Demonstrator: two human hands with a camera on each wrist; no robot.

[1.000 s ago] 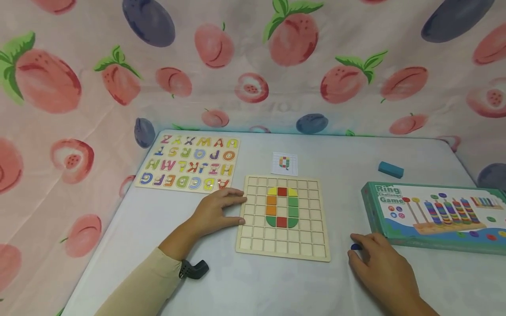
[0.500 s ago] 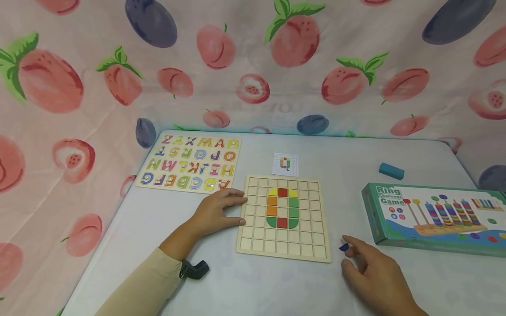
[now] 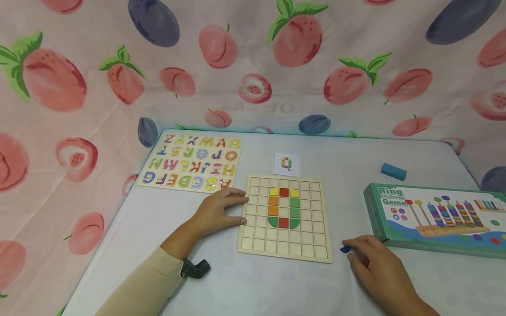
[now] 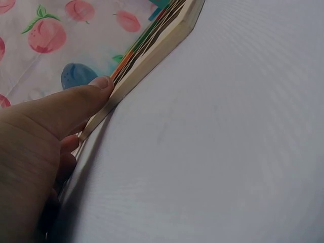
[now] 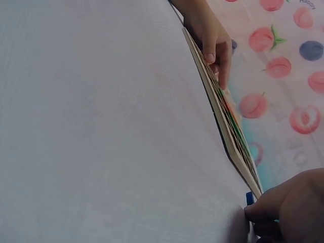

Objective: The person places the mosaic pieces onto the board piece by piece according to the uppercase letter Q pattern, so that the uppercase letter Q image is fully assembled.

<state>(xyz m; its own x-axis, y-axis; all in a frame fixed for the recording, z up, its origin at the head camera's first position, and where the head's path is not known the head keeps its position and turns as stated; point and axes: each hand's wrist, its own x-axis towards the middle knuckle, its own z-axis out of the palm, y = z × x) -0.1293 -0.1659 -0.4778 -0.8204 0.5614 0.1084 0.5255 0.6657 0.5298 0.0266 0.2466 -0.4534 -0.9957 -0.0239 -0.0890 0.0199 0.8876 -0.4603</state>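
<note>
A square wooden grid board (image 3: 284,245) lies on the white table in the head view. Red, yellow, orange and green tiles (image 3: 294,202) form a ring in its cells. My left hand (image 3: 217,210) rests at the board's left edge, with fingertips and thumb tip (image 4: 104,83) on its rim. To the right of the board, my right hand (image 3: 381,265) holds a small dark blue half-round piece (image 3: 345,249) at its fingertips, low over the table. The right wrist view shows this blue piece (image 5: 249,197) just past the thumb tip, partly hidden by it.
Behind the board lies a card (image 3: 286,164) with a coloured Q pattern. An alphabet board (image 3: 189,161) lies back left. A Ring Challenge Game box (image 3: 439,219) stands by my right hand, with a teal block (image 3: 393,171) behind it. A patterned cloth (image 3: 253,44) hangs at the back.
My right hand has drawn the blue piece a little left, away from the box, and the piece has turned so its curved side faces me. My left hand stays on the board's edge.
</note>
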